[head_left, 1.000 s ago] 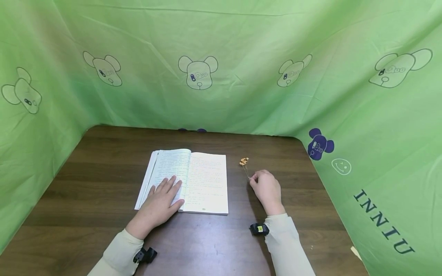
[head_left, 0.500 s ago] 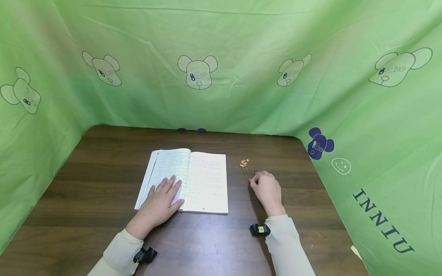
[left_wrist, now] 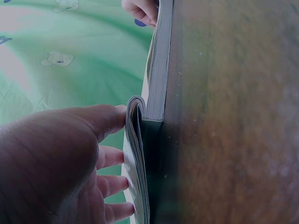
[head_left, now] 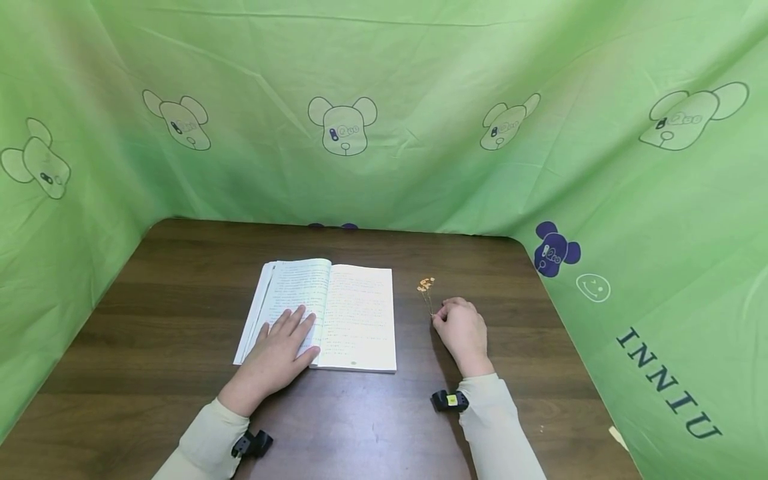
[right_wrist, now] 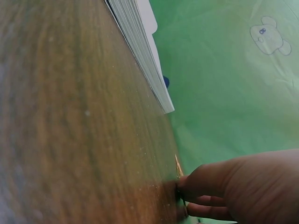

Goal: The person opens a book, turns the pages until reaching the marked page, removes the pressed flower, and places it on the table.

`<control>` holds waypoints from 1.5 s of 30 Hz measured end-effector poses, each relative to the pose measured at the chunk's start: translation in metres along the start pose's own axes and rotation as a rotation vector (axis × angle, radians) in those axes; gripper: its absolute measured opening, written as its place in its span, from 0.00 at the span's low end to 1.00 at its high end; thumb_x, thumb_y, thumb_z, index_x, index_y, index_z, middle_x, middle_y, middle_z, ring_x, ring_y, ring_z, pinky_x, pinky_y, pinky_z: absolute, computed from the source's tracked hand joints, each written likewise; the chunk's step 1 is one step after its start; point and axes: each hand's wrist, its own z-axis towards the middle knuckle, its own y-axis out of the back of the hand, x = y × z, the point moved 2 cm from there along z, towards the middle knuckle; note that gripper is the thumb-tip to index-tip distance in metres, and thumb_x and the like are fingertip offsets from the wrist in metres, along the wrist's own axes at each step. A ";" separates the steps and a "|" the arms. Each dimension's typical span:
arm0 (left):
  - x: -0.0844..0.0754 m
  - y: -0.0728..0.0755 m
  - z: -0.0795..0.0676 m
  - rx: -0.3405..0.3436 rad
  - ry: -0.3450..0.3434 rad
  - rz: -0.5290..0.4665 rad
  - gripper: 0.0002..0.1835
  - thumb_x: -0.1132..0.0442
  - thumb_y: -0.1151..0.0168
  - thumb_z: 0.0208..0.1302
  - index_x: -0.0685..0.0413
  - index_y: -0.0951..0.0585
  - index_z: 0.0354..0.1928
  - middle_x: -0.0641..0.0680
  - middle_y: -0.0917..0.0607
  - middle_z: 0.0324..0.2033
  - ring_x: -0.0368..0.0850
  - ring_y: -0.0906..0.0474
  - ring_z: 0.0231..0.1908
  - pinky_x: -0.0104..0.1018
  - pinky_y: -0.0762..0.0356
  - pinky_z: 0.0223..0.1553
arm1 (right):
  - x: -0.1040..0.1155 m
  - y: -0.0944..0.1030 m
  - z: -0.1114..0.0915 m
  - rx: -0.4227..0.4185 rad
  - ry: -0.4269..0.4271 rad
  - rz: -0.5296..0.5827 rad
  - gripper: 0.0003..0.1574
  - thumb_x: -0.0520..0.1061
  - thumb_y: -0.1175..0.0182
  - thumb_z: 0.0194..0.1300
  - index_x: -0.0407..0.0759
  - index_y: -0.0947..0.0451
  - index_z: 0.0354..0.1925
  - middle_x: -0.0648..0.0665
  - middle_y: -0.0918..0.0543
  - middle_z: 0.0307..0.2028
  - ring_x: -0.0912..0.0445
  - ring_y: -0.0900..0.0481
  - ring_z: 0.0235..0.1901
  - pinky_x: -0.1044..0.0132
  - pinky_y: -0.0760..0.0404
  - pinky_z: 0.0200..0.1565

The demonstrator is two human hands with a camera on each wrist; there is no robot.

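An open book (head_left: 358, 317) with printed pages lies on the wooden table. Spread over its left page, my left hand (head_left: 276, 357) rests with straight fingers; the left wrist view shows the thumb and fingertips touching the paper of the book (left_wrist: 135, 163). Right of the book is a small sprig of dried orange flowers (head_left: 425, 285) on thin stems. My right hand (head_left: 463, 335) pinches the stem ends between thumb and fingers, low over the table. In the right wrist view the sprig (right_wrist: 178, 167) shows only in part beyond the right hand (right_wrist: 243, 186).
The brown wooden table (head_left: 150, 320) is bounded at the back and sides by a green curtain (head_left: 252, 180) printed with bear heads. The book's thick page edge (right_wrist: 145, 60) faces the right hand. A small pale scrap (head_left: 618, 439) lies at the right edge.
My right hand has shifted very slightly, and the flower heads have dipped a little toward me. The left hand and the book have stayed in place.
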 end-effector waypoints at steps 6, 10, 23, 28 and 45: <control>0.001 -0.001 0.000 -0.002 -0.002 0.002 0.37 0.42 0.44 0.74 0.53 0.36 0.78 0.60 0.41 0.79 0.65 0.47 0.78 0.75 0.48 0.69 | -0.001 -0.001 0.001 0.022 -0.024 0.003 0.11 0.49 0.32 0.61 0.47 0.12 0.25 0.43 0.13 0.52 0.42 0.19 0.53 0.43 0.21 0.48; 0.000 -0.001 0.001 0.005 0.002 0.002 0.38 0.42 0.44 0.74 0.53 0.36 0.78 0.60 0.41 0.79 0.65 0.47 0.78 0.75 0.49 0.70 | -0.001 -0.001 0.002 0.030 -0.027 0.006 0.11 0.50 0.31 0.62 0.47 0.12 0.26 0.44 0.13 0.52 0.41 0.19 0.53 0.42 0.20 0.48; 0.000 -0.001 0.001 0.008 0.004 0.001 0.38 0.42 0.45 0.75 0.53 0.36 0.78 0.60 0.42 0.79 0.64 0.48 0.78 0.75 0.49 0.70 | -0.003 0.004 0.003 0.084 -0.076 0.094 0.08 0.51 0.30 0.63 0.48 0.12 0.35 0.42 0.14 0.54 0.42 0.19 0.57 0.43 0.19 0.50; 0.000 -0.001 0.001 0.017 0.010 -0.006 0.38 0.42 0.45 0.75 0.52 0.37 0.79 0.60 0.42 0.79 0.64 0.48 0.78 0.75 0.50 0.70 | -0.002 0.007 0.002 0.090 -0.083 0.110 0.11 0.53 0.32 0.65 0.48 0.13 0.40 0.42 0.14 0.51 0.42 0.16 0.53 0.43 0.19 0.48; 0.002 0.002 0.000 0.003 -0.005 -0.017 0.37 0.42 0.44 0.74 0.52 0.35 0.78 0.60 0.40 0.79 0.64 0.47 0.78 0.75 0.48 0.69 | 0.032 0.036 -0.002 0.057 0.084 0.172 0.16 0.51 0.37 0.71 0.43 0.15 0.49 0.38 0.17 0.58 0.41 0.22 0.62 0.43 0.25 0.62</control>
